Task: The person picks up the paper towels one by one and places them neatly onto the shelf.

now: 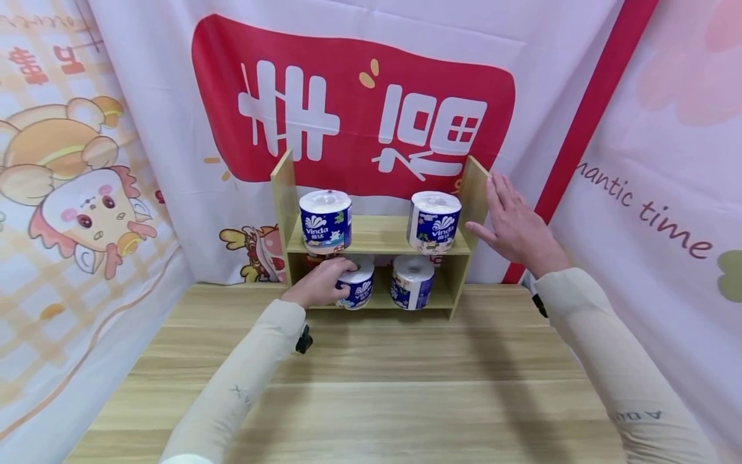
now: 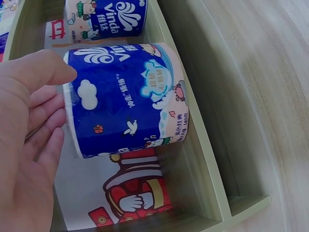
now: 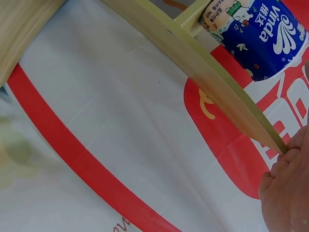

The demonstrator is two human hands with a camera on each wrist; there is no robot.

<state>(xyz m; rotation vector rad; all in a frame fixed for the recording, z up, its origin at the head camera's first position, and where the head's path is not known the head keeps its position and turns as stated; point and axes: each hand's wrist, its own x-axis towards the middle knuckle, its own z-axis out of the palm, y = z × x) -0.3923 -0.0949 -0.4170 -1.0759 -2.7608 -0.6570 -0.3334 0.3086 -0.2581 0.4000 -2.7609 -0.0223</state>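
Observation:
On the lower tier of a small wooden shelf, my left hand holds a blue-and-white wrapped toilet roll by its upper end. The left wrist view has the thumb at the rim of this roll and the other fingers over its white end. My right hand is stretched out with straight fingers, fingertips at the upper part of the shelf's right side panel. From the right wrist, knuckles of that hand show against the panel's end.
A second toilet roll stands on the lower tier. Two more, one left and one right, stand on the upper tier. The shelf sits at the back of a wood-grain table, before a printed cloth backdrop.

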